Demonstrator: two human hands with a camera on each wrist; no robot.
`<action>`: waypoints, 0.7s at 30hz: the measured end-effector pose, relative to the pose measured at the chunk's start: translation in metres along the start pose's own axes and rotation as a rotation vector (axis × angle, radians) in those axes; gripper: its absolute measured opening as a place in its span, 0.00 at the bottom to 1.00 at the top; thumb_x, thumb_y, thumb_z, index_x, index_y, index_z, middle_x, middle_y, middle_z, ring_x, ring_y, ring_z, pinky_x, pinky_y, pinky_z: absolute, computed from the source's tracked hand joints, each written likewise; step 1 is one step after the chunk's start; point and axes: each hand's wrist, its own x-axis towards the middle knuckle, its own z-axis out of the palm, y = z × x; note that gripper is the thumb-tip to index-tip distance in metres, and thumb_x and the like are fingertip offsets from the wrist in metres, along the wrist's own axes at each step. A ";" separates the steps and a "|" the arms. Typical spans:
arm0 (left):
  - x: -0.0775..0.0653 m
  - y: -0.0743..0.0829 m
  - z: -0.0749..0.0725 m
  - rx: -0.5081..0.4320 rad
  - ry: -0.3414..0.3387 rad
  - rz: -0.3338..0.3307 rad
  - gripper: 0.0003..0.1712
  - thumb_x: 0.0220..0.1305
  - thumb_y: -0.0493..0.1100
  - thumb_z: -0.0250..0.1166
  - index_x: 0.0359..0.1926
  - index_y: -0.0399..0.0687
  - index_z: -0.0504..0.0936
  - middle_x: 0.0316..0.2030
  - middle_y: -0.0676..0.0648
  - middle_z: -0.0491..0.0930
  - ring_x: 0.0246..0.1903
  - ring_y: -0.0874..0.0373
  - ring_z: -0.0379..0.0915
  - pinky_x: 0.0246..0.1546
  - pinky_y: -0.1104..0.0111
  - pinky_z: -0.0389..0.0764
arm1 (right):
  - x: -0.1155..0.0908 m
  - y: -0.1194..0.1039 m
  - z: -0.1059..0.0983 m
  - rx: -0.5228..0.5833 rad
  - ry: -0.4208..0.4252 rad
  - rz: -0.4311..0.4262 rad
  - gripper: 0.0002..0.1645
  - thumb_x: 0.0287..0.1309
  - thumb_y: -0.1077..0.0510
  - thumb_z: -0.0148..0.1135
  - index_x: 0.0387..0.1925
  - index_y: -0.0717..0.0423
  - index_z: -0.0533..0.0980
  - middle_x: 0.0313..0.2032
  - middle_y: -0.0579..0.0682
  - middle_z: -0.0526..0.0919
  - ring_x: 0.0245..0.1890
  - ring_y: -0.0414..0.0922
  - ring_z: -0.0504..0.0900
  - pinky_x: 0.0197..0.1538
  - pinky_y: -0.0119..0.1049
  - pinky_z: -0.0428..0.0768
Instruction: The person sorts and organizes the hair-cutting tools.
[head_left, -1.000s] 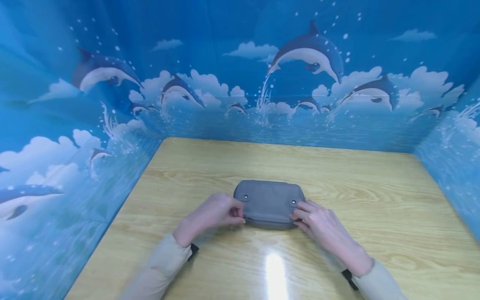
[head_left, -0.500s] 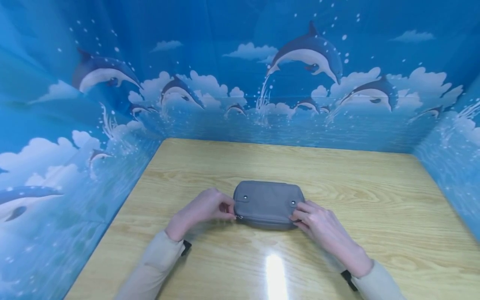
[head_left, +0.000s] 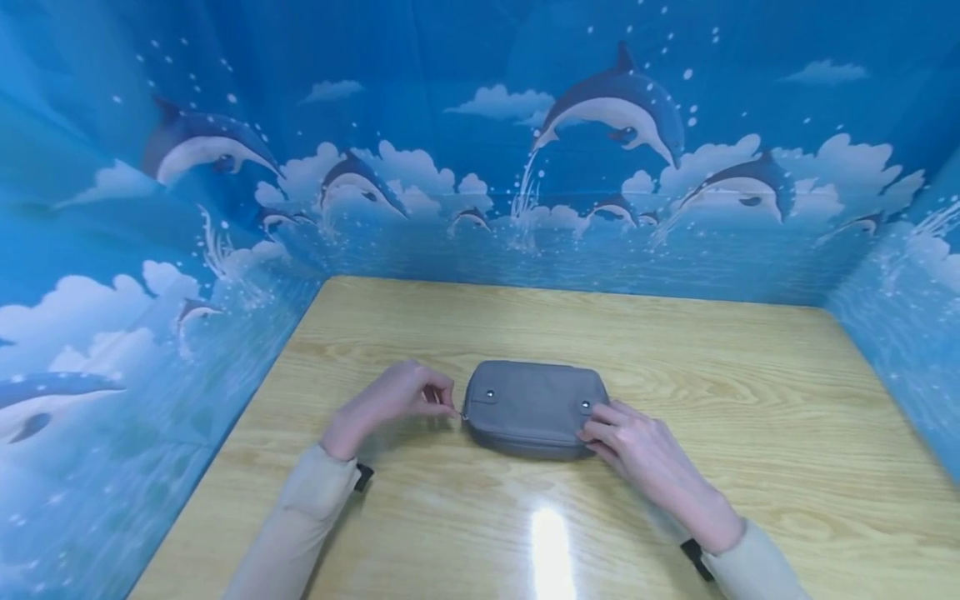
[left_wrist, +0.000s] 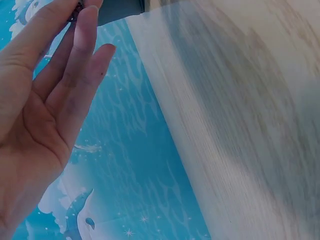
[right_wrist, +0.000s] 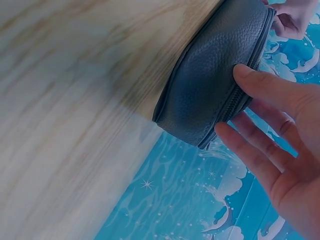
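A grey zippered pouch (head_left: 536, 400) with two metal snaps lies on the table, its zipper edge toward me. At its left end, my left hand (head_left: 393, 396) pinches the small metal zipper pull (head_left: 464, 416) between thumb and index finger. The left wrist view shows that hand's other fingers extended beside the pull, which is mostly covered. My right hand (head_left: 645, 450) grips the pouch's near right corner. In the right wrist view its thumb presses the grained front face below the zipper (right_wrist: 231, 102), while the fingers reach over the top edge; the teeth look closed there.
The wood-patterned table (head_left: 712, 375) extends around the pouch on all sides. Blue dolphin-print curtains (head_left: 450, 125) enclose its back and sides. A bright light reflection (head_left: 552, 550) shows near the front.
My left hand has drawn the zipper pull leftward along the pouch's front edge and round to its left end. The right hand keeps its grip in place; the pouch has barely shifted.
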 end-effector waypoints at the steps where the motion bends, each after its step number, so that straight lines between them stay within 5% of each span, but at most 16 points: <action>1: 0.000 -0.001 0.000 0.001 0.003 -0.003 0.08 0.57 0.43 0.76 0.26 0.50 0.85 0.27 0.55 0.86 0.27 0.70 0.80 0.32 0.76 0.82 | 0.000 0.000 0.000 -0.001 0.000 0.001 0.12 0.42 0.65 0.79 0.29 0.49 0.84 0.31 0.40 0.80 0.28 0.41 0.79 0.24 0.29 0.80; 10: -0.004 0.006 0.004 -0.004 0.016 -0.038 0.04 0.61 0.43 0.74 0.32 0.56 0.86 0.28 0.60 0.85 0.29 0.71 0.79 0.35 0.75 0.82 | 0.020 -0.016 -0.007 -0.067 -0.043 0.079 0.09 0.48 0.55 0.81 0.29 0.48 0.84 0.28 0.40 0.81 0.25 0.37 0.79 0.22 0.25 0.77; 21: -0.009 0.012 0.010 0.054 0.050 -0.045 0.02 0.62 0.44 0.73 0.35 0.54 0.88 0.30 0.58 0.87 0.27 0.71 0.78 0.34 0.74 0.81 | 0.079 -0.057 0.030 -0.124 -0.023 -0.066 0.15 0.53 0.49 0.77 0.36 0.51 0.82 0.33 0.44 0.84 0.28 0.40 0.80 0.23 0.28 0.78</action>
